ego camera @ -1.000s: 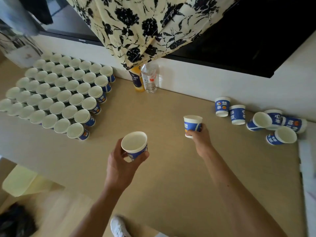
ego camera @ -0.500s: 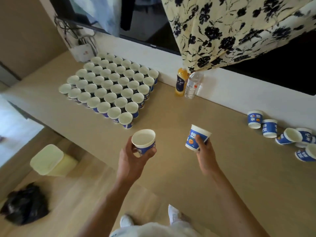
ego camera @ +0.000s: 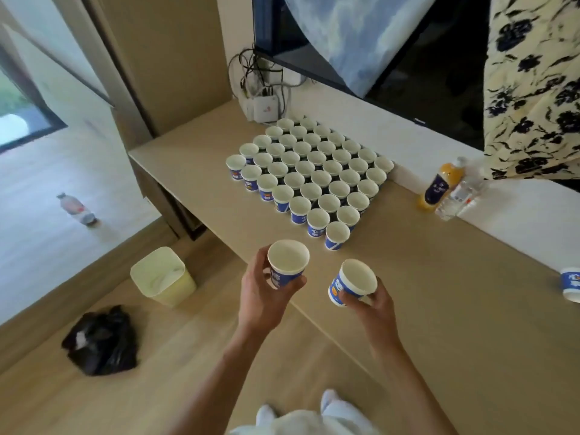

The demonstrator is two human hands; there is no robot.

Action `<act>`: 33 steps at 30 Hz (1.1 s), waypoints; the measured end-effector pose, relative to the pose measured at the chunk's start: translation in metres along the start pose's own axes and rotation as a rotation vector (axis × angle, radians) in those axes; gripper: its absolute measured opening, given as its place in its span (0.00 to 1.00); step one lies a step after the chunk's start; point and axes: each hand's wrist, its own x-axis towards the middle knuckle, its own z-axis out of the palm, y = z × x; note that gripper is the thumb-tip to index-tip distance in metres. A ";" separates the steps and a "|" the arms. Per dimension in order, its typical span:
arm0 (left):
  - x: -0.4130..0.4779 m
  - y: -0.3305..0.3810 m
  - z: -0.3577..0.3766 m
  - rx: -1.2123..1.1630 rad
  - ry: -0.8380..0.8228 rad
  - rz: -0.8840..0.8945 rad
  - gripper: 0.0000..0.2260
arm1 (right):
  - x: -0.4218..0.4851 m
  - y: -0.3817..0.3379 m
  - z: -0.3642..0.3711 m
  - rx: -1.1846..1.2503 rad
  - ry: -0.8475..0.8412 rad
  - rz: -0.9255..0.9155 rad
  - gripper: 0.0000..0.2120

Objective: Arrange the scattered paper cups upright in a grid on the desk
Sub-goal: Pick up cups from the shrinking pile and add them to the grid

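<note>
A grid of several upright blue-and-white paper cups stands on the wooden desk near the wall. My left hand holds one paper cup upright, just in front of the grid's near corner. My right hand holds a second paper cup, mouth up and slightly tilted, over the desk's front part. One more cup stands upside down at the right edge of the view.
An orange juice bottle and a clear water bottle stand by the wall right of the grid. A white box with cables sits behind the grid. On the floor: a pale bin, a black bag, a bottle.
The view has swung left, bringing the grid to the centre. Both hands have carried their cups leftwards towards the grid. The right-hand cup was lifted off the desk and turned mouth up.
</note>
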 end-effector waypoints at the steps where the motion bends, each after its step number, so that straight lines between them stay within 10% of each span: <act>1: 0.005 -0.003 -0.009 0.005 0.015 -0.004 0.27 | 0.000 0.000 0.012 0.001 -0.005 0.005 0.27; 24: 0.256 -0.096 -0.127 0.151 0.076 -0.167 0.29 | 0.188 -0.008 0.257 0.115 -0.093 0.153 0.24; 33: 0.369 -0.144 -0.132 0.229 -0.129 -0.146 0.27 | 0.213 -0.028 0.302 0.161 0.168 0.146 0.30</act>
